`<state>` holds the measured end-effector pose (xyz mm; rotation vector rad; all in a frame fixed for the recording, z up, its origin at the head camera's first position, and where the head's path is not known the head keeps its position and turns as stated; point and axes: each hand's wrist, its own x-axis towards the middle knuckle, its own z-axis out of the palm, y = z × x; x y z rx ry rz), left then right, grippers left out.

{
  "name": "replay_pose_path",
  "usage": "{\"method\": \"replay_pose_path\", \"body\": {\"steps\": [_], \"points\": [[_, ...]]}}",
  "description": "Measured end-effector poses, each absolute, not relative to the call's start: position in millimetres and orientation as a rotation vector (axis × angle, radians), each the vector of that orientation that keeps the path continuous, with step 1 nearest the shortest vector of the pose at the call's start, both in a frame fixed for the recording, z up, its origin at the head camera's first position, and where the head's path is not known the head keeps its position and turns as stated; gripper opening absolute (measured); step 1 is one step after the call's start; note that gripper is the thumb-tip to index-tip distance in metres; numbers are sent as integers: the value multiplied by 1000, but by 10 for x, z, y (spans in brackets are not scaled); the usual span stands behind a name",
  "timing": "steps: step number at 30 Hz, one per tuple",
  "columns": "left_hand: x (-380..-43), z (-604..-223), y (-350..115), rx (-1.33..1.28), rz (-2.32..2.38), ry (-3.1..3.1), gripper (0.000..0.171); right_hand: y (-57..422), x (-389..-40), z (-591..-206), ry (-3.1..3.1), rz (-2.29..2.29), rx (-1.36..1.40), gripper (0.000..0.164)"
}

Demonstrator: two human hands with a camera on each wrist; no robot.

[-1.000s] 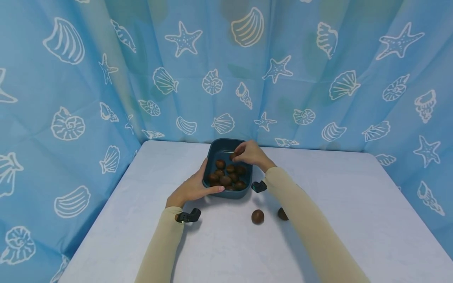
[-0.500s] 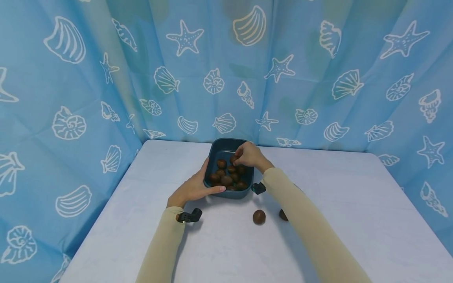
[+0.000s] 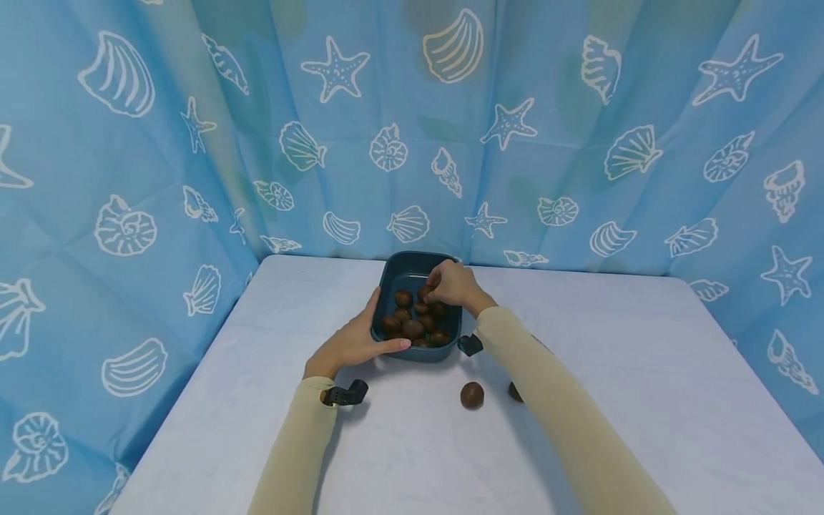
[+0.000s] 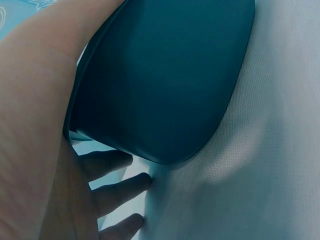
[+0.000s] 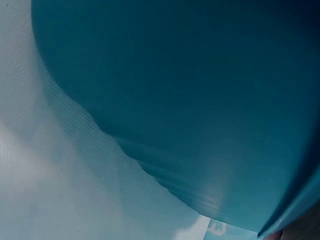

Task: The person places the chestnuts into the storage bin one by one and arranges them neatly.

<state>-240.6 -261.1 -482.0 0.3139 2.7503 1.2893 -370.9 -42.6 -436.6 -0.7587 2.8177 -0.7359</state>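
A dark teal rectangular container [image 3: 430,354] stands near the back of the table, several brown chestnuts [image 3: 412,329] gathered mostly at its near end. My left hand [image 3: 350,340] rests against its near left corner, thumb stretched along the front rim, the other fingers along the left side. In the left wrist view those fingers [image 4: 120,195] spread loosely below the container wall. Inside the container, my right hand [image 3: 455,285] pinches a chestnut [image 3: 425,292] beside the others. The right wrist view is mostly filled by the container's outer wall [image 5: 175,100], hiding the fingers' grip.
Two chestnuts lie outside on the white tabletop: one chestnut [image 3: 472,395] in front of the container, another chestnut [image 3: 516,391] partly behind the right sleeve [image 3: 560,393]. A blue shell-print curtain [image 3: 360,172] hangs along the table's back and left side.
My right hand has lowered slightly into the container with the chestnut, bringing it close to the others. The left hand keeps its place at the corner.
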Motion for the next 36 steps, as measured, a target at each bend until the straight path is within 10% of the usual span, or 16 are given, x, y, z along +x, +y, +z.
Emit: {"method": "replay_pose_path", "body": {"steps": [36], "points": [[-2385,-4814,-2606,327,1301,2739,123,1057,-2984,-4092,2852,-1085,-711,34]]}}
